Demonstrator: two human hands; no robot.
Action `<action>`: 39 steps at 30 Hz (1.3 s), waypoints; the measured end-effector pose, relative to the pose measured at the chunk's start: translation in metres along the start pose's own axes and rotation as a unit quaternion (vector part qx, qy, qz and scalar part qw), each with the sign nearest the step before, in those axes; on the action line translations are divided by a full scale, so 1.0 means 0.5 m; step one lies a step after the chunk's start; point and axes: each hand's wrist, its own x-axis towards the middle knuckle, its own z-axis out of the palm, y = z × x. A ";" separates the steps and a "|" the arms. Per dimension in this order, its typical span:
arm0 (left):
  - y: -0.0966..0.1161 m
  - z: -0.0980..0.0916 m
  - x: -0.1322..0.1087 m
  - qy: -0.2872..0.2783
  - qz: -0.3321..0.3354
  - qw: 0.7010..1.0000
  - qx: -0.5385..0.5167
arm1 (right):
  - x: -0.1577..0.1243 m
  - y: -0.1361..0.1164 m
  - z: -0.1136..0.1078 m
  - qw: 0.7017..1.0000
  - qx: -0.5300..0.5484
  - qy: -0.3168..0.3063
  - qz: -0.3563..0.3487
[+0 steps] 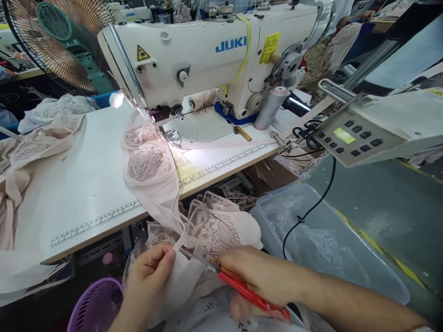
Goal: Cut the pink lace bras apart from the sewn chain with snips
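My left hand (150, 272) pinches the edge of a pale pink lace bra (150, 166) between thumb and fingers. The bra runs from under the sewing machine's needle area, over the table edge and down to my hands. My right hand (256, 272) is closed around red-handled scissors (242, 288). Their blades point left and lie against the bra's edge, just right of my left thumb; whether the blades are apart is hard to make out. More lace bra pieces (221, 228) lie bunched below the table, behind my hands.
The white JUKI sewing machine (194, 41) stands on a white table (93, 184) with printed rulers. A grey thread cone (272, 108) and a wooden-handled tool (243, 133) are beside it. A control panel (360, 138), clear plastic bin (374, 272), purple basket (98, 304) and fan (58, 27) surround the place.
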 end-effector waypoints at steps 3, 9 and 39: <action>0.008 0.004 -0.004 0.007 0.013 0.999 0.039 | -0.001 0.009 0.021 0.997 -0.035 -0.038 0.051; 0.025 0.024 -0.009 0.043 0.015 0.997 0.070 | 0.019 -0.008 0.018 0.997 -0.030 -0.025 0.063; 0.034 0.049 -0.052 0.036 0.129 0.975 0.179 | 0.036 -0.002 -0.001 0.970 0.121 0.211 -0.007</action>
